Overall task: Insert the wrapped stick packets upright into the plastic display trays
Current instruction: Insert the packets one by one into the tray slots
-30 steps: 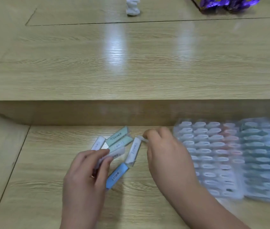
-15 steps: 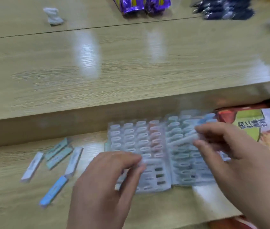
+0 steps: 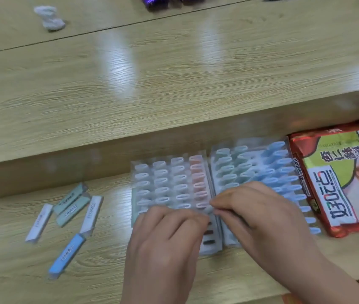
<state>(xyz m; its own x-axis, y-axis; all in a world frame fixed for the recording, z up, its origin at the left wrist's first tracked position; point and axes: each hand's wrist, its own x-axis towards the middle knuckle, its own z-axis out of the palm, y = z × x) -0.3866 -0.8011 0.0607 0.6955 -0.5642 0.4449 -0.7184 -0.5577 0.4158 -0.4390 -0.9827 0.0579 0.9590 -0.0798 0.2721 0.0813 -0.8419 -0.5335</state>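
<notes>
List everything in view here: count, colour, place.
loose stick packets: five; two white, two green, one blue; flat on lower table, left of trays.
left tray: one, clear; white and pink packets upright; centre.
right tray: one, clear; green and blue packets; right of it.
snack bag: one, red and green; far right.
crumpled wad: one, white; upper table, left.
purple wrappers: count unclear; top edge.
table: wooden, two levels.
left hand, right hand: fingertips meet over the trays; grip blurred.

Pale wood-grain table point(image 3: 31, 270) steps up to a glossy upper tier point(image 3: 174, 95) streaked with light reflections.
</notes>
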